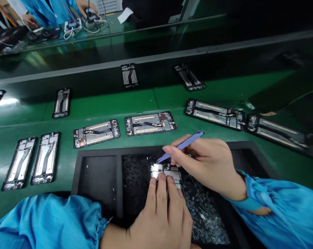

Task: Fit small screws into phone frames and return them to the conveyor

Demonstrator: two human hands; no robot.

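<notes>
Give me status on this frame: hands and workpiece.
Left hand pressing phone frame in black tray. Right hand gripping blue pry tool, tip at frame's edge. More phone frames on green bench beyond tray.

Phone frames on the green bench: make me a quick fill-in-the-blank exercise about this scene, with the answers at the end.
The left hand presses on a phone frame lying in a ____ tray.
The right hand grips a ____ pry tool.
Other phone frames lie on a ____ bench.

Missing words: black, blue, green.
</notes>
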